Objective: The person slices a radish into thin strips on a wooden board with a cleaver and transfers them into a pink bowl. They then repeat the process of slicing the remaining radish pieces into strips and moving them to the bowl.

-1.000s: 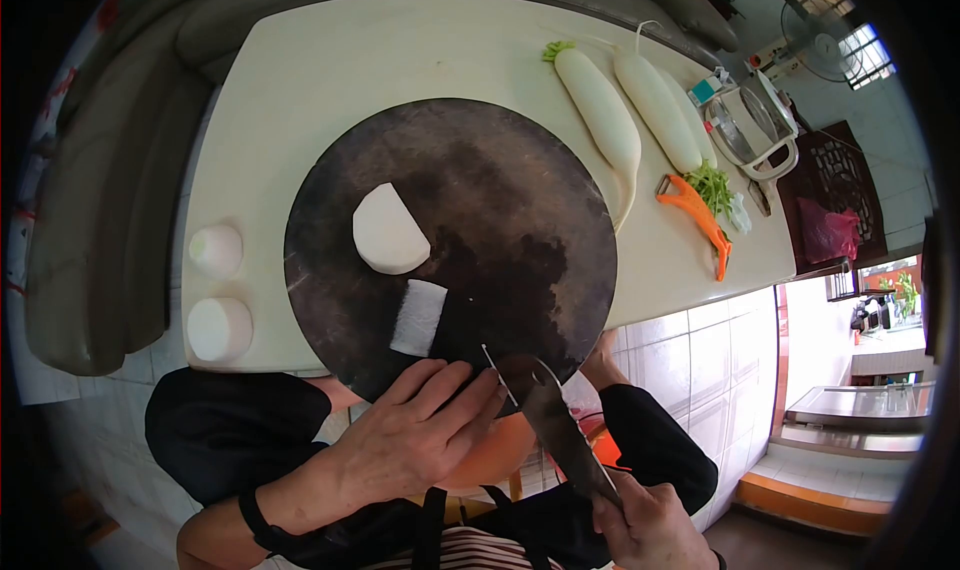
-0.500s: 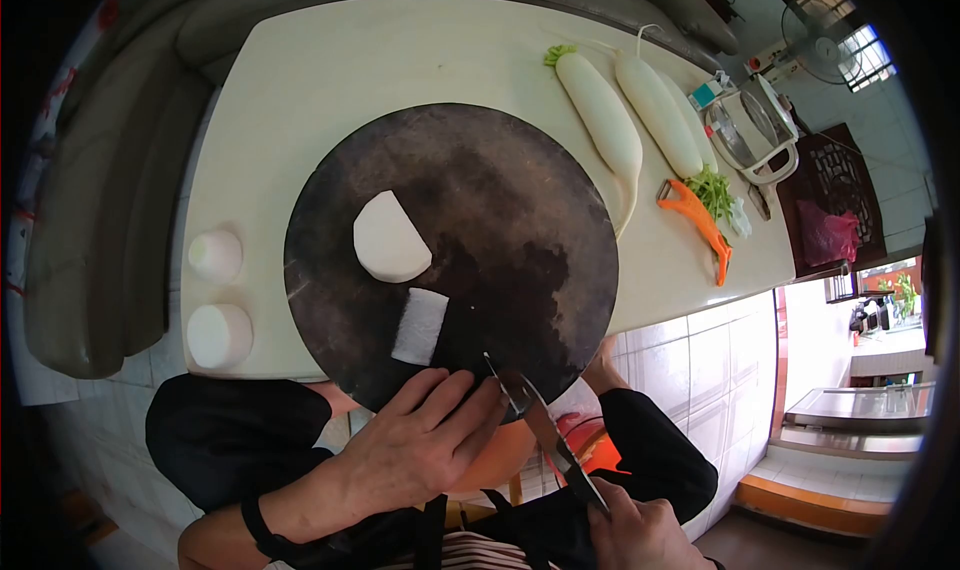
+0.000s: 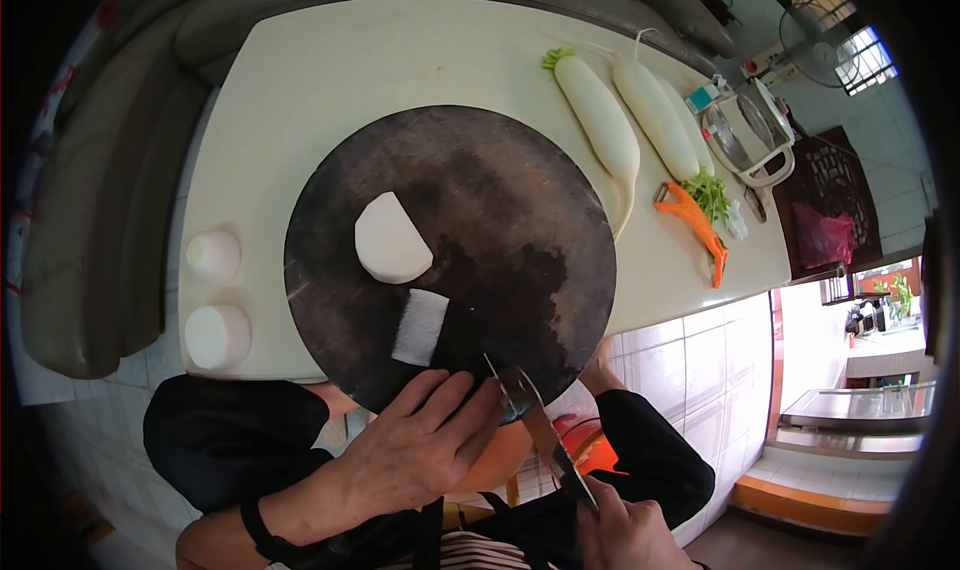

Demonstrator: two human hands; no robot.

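My right hand (image 3: 630, 532) is closed around the handle of a knife (image 3: 545, 435), whose blade slants up and left over the near edge of a round dark board (image 3: 480, 190). My left hand (image 3: 425, 435) lies at the board's near edge, fingers bent and close together beside the blade tip; what is under the fingertips is hidden. On the board rest a thick white radish piece (image 3: 392, 240) with one straight cut side and, nearer to me, a smaller white slab (image 3: 420, 327).
Two white radish chunks (image 3: 218, 337) stand at the table's left edge. At the back right lie whole white radishes (image 3: 600, 115), an orange peeler (image 3: 695, 225), green leaf trimmings (image 3: 708, 195) and a glass pot (image 3: 745, 130). A red container (image 3: 590, 445) sits below the table.
My right hand and the knife handle have moved slightly left and the blade's angle is a little different. My left hand has hardly moved.
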